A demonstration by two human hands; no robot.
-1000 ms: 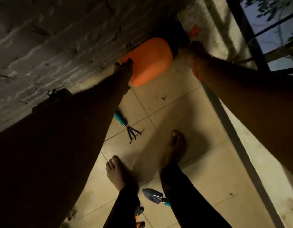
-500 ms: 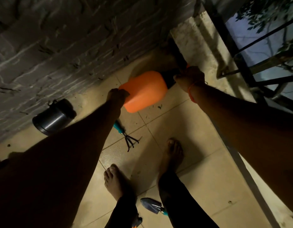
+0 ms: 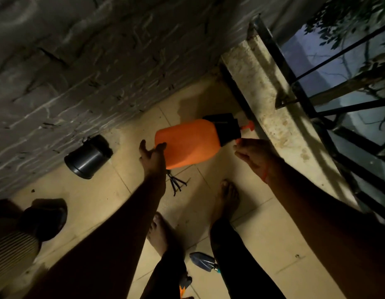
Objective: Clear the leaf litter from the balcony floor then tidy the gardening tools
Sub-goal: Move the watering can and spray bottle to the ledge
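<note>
On a dim balcony, we see the orange sprayer (image 3: 188, 143) lying on its side on the tiled floor (image 3: 263, 234) near the parapet. The left hand (image 3: 153, 157) spreads its fingers (image 3: 161, 146) against the sprayer's base; the right hand (image 3: 255, 157), fingers loosely curled, touches near the black cap (no firm grip visible). A hand rake (image 3: 176, 183) lies just below, a trowel (image 3: 203, 261) between the bare feet.

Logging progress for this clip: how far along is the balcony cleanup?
Leaf litter looks mostly cleared: the floor tiles show only specks. In hand: the orange sprayer, between left hand and right hand. Left: hand rake, trowel and black pot lie loose.
</note>
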